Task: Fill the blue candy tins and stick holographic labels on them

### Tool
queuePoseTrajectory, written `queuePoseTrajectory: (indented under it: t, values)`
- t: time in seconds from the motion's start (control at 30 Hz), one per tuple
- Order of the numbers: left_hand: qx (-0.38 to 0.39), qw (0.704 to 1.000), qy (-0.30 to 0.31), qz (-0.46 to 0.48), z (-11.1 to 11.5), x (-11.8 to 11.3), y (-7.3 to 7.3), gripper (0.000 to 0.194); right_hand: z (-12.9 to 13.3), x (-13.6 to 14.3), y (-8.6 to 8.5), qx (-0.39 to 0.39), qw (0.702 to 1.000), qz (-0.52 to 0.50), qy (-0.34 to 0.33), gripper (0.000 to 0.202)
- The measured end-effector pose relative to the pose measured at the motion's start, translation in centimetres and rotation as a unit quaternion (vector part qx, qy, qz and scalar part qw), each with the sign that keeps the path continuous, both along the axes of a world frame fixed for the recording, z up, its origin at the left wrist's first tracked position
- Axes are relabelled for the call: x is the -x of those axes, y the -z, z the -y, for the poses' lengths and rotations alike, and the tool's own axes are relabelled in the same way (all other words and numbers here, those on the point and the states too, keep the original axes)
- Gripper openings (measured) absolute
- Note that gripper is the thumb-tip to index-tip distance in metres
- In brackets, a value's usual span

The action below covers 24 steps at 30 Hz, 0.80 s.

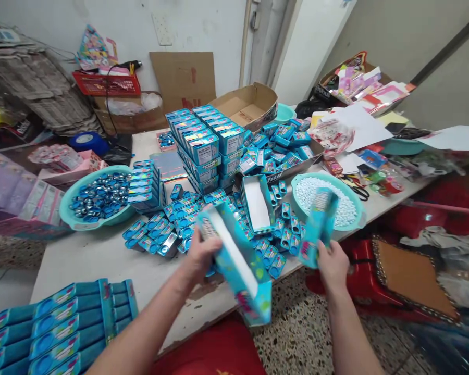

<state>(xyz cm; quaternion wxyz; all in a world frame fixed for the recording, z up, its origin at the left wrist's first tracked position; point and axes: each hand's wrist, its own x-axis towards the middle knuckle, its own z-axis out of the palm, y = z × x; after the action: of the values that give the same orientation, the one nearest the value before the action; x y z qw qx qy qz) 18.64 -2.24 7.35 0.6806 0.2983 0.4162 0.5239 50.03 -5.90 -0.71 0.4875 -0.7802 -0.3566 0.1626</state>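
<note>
Two holds | left hand: closed round open blue box, tilted | right hand: closed on smaller blue carton | bowl of white pellets just beyond right hand | small tins between

1. A small packing workshop, it seems — one table crowded with repeated goods
2. Blue cartons stacked towards its back edge
3. Near the left edge, a basin of shiny blue pieces; at the front edge, another of white pellets
4. Cardboard propped by a plain wall
</note>
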Motion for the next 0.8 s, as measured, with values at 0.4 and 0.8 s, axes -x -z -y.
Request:
queuePoseTrajectory:
  t: [0.4,0.8]
  values:
    - [0.166,0.915,-0.344,-0.128,7.9,15.9,1.4,0.049,-2.2,0.8,2.8,0.094,0.951,0.292,0.038,0.056]
    - [0.172,0.817,-0.213,-0.507,11.0,12.6,15.6,0.07,11.5,24.5,10.8,0.065,0.841,0.185,-0.504,0.031]
